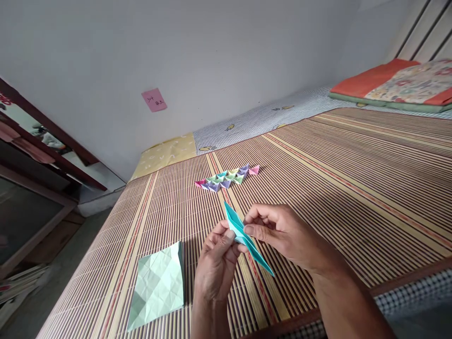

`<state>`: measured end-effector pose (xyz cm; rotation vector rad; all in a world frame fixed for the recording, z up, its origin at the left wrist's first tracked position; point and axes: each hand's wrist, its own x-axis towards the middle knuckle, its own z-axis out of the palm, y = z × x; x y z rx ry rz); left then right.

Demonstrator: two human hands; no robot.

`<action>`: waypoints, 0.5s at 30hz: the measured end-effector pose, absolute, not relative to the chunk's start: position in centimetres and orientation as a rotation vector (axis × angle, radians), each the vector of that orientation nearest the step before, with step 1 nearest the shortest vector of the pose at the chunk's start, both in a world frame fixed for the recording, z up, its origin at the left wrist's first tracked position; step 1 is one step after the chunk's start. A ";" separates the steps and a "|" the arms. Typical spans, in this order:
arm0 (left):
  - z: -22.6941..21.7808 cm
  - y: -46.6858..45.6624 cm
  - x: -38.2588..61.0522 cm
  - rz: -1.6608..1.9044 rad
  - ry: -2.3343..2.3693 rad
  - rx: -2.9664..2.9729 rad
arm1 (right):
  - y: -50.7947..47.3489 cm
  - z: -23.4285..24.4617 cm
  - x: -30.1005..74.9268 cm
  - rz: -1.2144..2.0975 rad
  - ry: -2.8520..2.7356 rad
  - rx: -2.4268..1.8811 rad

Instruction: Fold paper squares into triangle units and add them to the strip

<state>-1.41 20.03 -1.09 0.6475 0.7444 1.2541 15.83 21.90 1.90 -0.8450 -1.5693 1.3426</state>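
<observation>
Both hands hold a long, narrow folded piece of teal paper (pixel 237 225) above a striped bamboo mat (pixel 353 179). My left hand (pixel 216 266) pinches its middle from below with closed fingers. My right hand (pixel 282 233) pinches the same piece from the right, fingertips pressed on the fold. One pointed end sticks up past my fingers, the other points down toward the mat's near edge. A creased pale green paper square (pixel 158 285) lies flat on the mat left of my left hand.
A row of several small folded paper pieces (pixel 228 178) in pink, purple, green and teal lies further back on the mat. An orange and floral pillow (pixel 395 84) sits at the far right. A pink note (pixel 154 100) is stuck on the wall. Dark wooden furniture (pixel 31 188) stands left.
</observation>
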 end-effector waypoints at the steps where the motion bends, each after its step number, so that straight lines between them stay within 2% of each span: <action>1: -1.1 20.0 -1.4 1.255 0.748 0.647 | 21.9 1.9 15.8 1.341 -1.571 -0.848; 11: -1.2 19.9 -1.2 1.295 0.774 0.766 | 21.7 2.0 15.5 1.299 -1.646 -0.954; 15: -1.4 19.7 -0.7 1.384 0.854 0.853 | 21.8 1.6 14.8 1.135 -1.677 -1.011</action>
